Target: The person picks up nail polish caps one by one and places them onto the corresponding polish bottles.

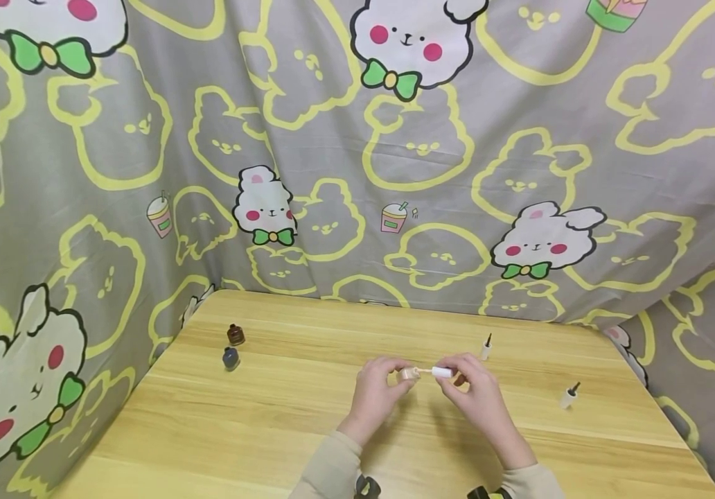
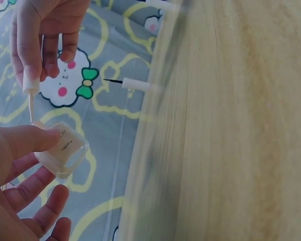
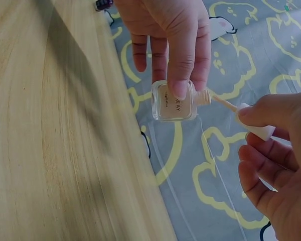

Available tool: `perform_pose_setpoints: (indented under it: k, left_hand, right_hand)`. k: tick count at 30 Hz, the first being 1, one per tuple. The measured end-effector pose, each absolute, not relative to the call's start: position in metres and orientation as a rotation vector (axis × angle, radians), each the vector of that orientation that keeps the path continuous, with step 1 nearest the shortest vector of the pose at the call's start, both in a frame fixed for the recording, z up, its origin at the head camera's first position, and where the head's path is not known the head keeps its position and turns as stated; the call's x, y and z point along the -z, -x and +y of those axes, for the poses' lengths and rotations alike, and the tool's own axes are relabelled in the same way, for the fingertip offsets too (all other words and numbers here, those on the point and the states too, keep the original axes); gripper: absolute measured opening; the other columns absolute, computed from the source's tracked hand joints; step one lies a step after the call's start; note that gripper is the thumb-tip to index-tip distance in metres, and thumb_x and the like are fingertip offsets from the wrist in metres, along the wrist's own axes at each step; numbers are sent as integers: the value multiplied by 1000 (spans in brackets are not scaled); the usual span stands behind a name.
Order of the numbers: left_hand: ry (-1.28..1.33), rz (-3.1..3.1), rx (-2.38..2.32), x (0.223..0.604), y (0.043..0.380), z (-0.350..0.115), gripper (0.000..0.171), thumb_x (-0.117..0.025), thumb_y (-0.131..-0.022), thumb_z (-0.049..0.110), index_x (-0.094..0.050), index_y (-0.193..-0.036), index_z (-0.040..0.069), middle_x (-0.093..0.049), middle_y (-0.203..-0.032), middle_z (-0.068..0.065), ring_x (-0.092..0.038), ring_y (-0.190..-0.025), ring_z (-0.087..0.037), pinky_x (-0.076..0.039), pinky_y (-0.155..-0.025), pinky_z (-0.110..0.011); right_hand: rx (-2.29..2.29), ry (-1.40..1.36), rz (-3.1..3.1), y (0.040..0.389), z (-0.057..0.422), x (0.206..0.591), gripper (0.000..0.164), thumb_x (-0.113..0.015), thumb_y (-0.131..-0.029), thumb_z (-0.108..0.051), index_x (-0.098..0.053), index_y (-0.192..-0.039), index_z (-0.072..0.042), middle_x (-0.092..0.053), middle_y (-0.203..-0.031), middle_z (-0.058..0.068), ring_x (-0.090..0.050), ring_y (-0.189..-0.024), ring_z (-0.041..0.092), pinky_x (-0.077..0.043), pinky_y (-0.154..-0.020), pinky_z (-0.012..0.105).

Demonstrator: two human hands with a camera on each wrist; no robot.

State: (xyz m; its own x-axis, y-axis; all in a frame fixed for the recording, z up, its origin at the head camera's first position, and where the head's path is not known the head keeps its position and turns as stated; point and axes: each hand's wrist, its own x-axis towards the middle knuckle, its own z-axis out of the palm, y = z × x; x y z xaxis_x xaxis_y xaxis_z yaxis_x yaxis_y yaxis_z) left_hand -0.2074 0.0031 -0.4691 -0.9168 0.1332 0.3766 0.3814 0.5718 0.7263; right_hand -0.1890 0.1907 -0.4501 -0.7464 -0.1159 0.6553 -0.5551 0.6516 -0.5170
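Observation:
Between thumb and fingers, my left hand [image 1: 375, 389] pinches a small square glass nail polish bottle [image 3: 171, 101] of pale beige polish, tilted on its side above the table. Its neck points at my right hand [image 1: 474, 388], which pinches the white nail polish cap [image 1: 441, 372]. From that cap a polish-coated brush [image 3: 224, 103] reaches to the bottle's mouth. In the right wrist view the brush tip is at the opening; how far it is inside cannot be told. Dark lettering shows on the bottle's face in both wrist views.
Two white caps stand with dark brushes upward on the right side of the wooden table [image 1: 270, 416]: a farther cap [image 1: 486, 348] and a nearer cap [image 1: 569, 397]. At the left stand a dark red bottle [image 1: 235, 335] and a dark blue bottle [image 1: 230, 359]. A patterned curtain [image 1: 332, 152] surrounds the table.

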Motion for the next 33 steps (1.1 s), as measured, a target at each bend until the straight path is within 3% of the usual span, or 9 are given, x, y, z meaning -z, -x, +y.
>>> perform_pose_setpoints:
  k: [13, 20, 33]
  left_hand:
    - [444, -2530, 1216, 469, 206, 5, 24, -80, -78, 21, -75, -101, 20, -73, -102, 5, -63, -98, -18, -45, -88, -44]
    - [490, -2507, 1125, 471, 205, 5, 23, -80, -76, 21, -75, -99, 20, -73, -99, 4, -62, -94, -16, -45, -85, -38]
    - [513, -2535, 1118, 468, 201, 9, 24, -79, -77, 21, -74, -101, 19, -72, -103, 4, -62, -97, -16, -44, -89, -38]
  right_hand:
    - [-937, -560, -2272, 189, 189, 449, 30, -81, -68, 8, -70, -91, -7, -66, -87, -2, -56, -75, 5, -51, -59, 22]
    - [-937, -602, -2241, 192, 189, 452, 31, -81, -67, 10, -69, -90, -8, -66, -87, -2, -56, -74, 6, -51, -57, 22]
    - [-932, -630, -2262, 192, 187, 455, 33, -81, -65, 10, -69, -90, -8, -65, -87, -3, -56, -74, 7, -50, -58, 21]
